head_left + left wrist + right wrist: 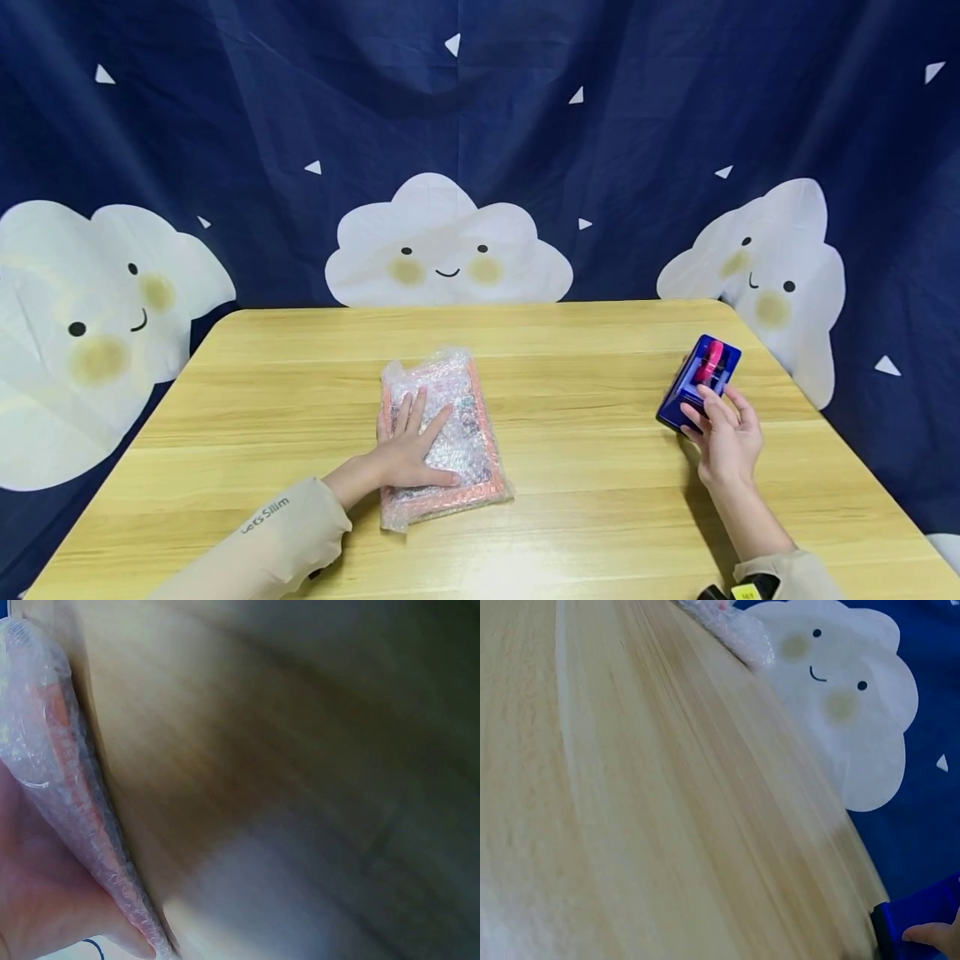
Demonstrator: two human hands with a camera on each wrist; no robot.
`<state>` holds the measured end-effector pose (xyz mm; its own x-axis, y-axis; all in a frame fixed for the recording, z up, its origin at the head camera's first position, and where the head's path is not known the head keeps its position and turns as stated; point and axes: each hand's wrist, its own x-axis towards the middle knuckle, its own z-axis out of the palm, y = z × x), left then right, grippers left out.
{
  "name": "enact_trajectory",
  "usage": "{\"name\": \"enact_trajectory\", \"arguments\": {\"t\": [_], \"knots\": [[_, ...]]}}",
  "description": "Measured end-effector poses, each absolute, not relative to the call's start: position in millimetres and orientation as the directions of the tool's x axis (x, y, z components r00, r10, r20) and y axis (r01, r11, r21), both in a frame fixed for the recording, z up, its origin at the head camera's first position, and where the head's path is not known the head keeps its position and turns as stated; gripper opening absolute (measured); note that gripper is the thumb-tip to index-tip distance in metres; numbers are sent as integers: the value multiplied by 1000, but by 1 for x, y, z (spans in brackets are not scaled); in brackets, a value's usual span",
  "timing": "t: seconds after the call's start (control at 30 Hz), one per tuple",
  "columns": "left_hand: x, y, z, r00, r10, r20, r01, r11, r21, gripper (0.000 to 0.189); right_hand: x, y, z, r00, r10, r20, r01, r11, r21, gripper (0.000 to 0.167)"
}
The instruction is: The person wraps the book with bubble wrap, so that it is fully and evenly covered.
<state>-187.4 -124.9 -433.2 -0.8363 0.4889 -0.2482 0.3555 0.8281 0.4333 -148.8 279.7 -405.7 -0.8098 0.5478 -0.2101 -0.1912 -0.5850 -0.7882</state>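
A flat rectangular item with an orange-pink border (pixel 489 446), wrapped in clear bubble wrap, lies on the table left of centre. My left hand (pixel 408 454) rests on top of it with fingers spread. In the left wrist view, the wrapped edge (pixel 82 787) runs along the thumb side of that hand. At the right, my right hand (pixel 727 446) grips the near end of a blue tape dispenser (pixel 686 396), which holds a pink-red roll (pixel 710 360). The right wrist view shows the thumb against the blue dispenser (pixel 915 911); the other fingers are mostly out of frame there.
The wooden table (pixel 585 467) has rounded far corners. Behind it hangs a dark blue curtain (pixel 510 142) printed with clouds and white triangles. A dark device with a yellow label (pixel 746 592) sits at the right wrist.
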Motion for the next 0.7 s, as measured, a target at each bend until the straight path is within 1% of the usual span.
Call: {"name": "enact_trajectory", "arguments": {"t": [0.17, 0.3, 0.53, 0.7], "knots": [[-188, -126, -434, -837, 492, -241, 359, 825, 437, 103, -151, 277, -402, -793, 574, -206, -195, -559, -806, 35], [-188, -126, -435, -836, 489, -248, 358, 830, 429, 102, -152, 278, -401, -777, 581, -242, -180, -574, -799, 33], [-188, -126, -435, -837, 488, -248, 358, 831, 426, 102, -153, 277, -400, -757, 591, -277, -189, -604, -774, 30], [-188, -125, -435, -835, 493, -244, 365, 828, 426, 103, -152, 274, -402, -754, 611, -242, -211, -574, -791, 31]]}}
